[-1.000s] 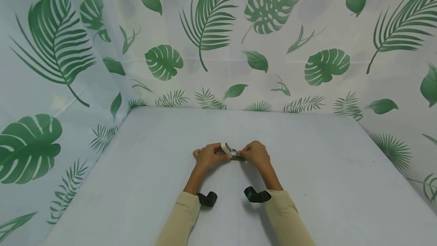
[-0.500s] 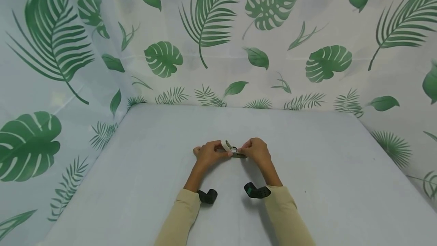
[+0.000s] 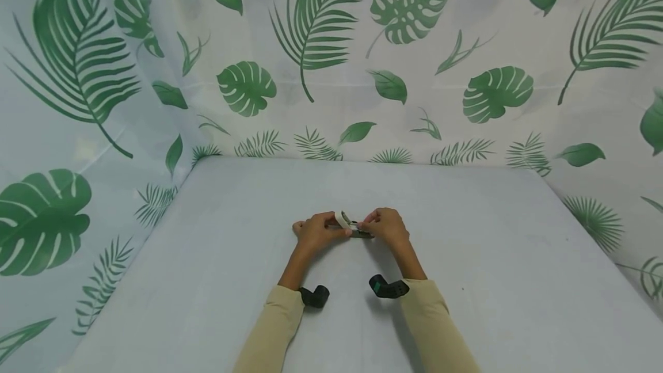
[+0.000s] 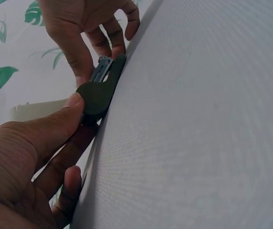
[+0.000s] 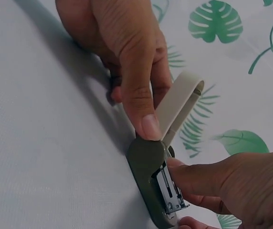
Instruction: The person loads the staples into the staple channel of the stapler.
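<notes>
Left of the stapler (image 3: 361,234), we see the left hand (image 3: 316,233) gripping its hinge end, thumb on the rounded dark green side, fingers bent behind; nearer to us than the stapler on that side, a black wrist device (image 3: 316,297) sits by a pale sleeve (image 3: 269,327). The stapler itself is at the middle of the white table (image 3: 207,304), low over the cloth, though we cannot tell whether its whole base rests there; from its hinge end the cream handle (image 5: 177,105) stands raised, tilted up and away from the dark green base (image 5: 146,155), leaving the metal rail (image 5: 166,188) bare. To the right of the stapler, the right hand (image 3: 389,227) pinches at the rail end with bent thumb and fingers; exactly which part it has, we cannot tell. By our judgement the opening-up is done and the work is at the rail; closing the handle down is still left, and whether staples lie inside we cannot make out.
</notes>
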A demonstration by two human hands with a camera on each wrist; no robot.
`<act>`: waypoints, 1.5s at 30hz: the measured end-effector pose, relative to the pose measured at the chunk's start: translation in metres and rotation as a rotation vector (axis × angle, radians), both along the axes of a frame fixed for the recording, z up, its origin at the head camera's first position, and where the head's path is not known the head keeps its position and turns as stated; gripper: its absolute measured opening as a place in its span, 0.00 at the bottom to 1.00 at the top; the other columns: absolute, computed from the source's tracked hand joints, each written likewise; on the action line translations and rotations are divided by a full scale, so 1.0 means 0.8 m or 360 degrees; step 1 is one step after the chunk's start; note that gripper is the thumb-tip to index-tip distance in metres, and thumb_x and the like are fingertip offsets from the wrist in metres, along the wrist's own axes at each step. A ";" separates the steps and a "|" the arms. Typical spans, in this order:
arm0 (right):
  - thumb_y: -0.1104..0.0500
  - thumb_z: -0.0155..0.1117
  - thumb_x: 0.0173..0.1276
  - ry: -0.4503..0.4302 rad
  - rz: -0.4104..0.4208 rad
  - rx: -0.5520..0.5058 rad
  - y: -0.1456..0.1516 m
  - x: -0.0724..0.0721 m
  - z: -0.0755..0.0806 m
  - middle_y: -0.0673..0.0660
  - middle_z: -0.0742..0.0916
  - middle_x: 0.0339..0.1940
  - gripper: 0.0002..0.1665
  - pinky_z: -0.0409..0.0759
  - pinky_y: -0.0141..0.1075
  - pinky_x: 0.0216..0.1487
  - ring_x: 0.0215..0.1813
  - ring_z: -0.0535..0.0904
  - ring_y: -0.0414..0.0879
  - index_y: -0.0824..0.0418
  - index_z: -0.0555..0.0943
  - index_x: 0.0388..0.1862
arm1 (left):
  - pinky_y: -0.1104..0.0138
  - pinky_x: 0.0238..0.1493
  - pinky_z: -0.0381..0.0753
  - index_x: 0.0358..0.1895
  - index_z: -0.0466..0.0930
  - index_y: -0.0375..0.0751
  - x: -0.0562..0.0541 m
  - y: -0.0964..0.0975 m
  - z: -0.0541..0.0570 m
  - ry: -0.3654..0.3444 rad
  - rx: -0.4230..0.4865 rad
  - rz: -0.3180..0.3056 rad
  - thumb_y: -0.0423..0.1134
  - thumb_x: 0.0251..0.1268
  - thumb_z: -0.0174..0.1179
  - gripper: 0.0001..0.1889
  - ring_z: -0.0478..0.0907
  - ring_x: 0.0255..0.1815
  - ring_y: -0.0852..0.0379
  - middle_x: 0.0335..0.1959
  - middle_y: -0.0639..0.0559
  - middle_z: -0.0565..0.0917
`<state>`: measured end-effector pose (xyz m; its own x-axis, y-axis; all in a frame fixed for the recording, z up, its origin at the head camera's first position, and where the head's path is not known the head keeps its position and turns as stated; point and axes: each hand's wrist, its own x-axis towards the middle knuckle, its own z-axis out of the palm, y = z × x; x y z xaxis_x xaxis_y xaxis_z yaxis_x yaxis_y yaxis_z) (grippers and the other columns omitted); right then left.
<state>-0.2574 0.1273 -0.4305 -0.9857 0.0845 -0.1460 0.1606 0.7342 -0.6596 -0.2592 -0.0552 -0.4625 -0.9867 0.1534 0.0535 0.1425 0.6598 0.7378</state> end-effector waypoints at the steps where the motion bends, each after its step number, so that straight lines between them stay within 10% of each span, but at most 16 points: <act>1: 0.51 0.71 0.61 -0.0004 0.0003 0.0001 0.000 -0.001 0.000 0.59 0.85 0.37 0.15 0.68 0.35 0.29 0.32 0.76 0.47 0.63 0.83 0.35 | 0.53 0.46 0.53 0.40 0.85 0.55 0.000 0.000 0.000 0.0002 0.0001 0.0000 0.57 0.53 0.71 0.15 0.82 0.45 0.54 0.43 0.59 0.89; 26: 0.58 0.65 0.66 0.0066 0.0141 -0.0083 0.023 0.002 -0.006 0.64 0.86 0.45 0.11 0.76 0.43 0.42 0.47 0.81 0.54 0.65 0.83 0.41 | 0.51 0.49 0.52 0.43 0.85 0.54 0.002 0.002 0.001 -0.0025 0.0110 -0.0039 0.55 0.54 0.71 0.15 0.78 0.35 0.55 0.42 0.57 0.89; 37: 0.58 0.67 0.67 0.0190 0.0319 -0.0295 0.050 0.009 -0.036 0.65 0.81 0.55 0.13 0.74 0.54 0.58 0.60 0.78 0.61 0.62 0.84 0.47 | 0.44 0.59 0.51 0.47 0.85 0.52 0.008 -0.004 0.009 -0.0121 0.0267 -0.0102 0.51 0.60 0.67 0.15 0.82 0.54 0.50 0.47 0.54 0.88; 45: 0.62 0.70 0.62 0.0282 0.0196 -0.0297 0.041 0.017 -0.044 0.63 0.82 0.52 0.11 0.72 0.54 0.60 0.58 0.77 0.58 0.63 0.85 0.43 | 0.42 0.54 0.57 0.46 0.85 0.50 0.012 0.006 0.010 -0.0041 0.0224 -0.0028 0.48 0.60 0.68 0.12 0.84 0.51 0.48 0.47 0.52 0.88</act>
<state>-0.2440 0.1598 -0.4657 -0.9984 -0.0495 0.0276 -0.0520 0.6044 -0.7950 -0.2495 -0.0503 -0.4546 -0.9853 0.1631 0.0504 0.1328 0.5469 0.8266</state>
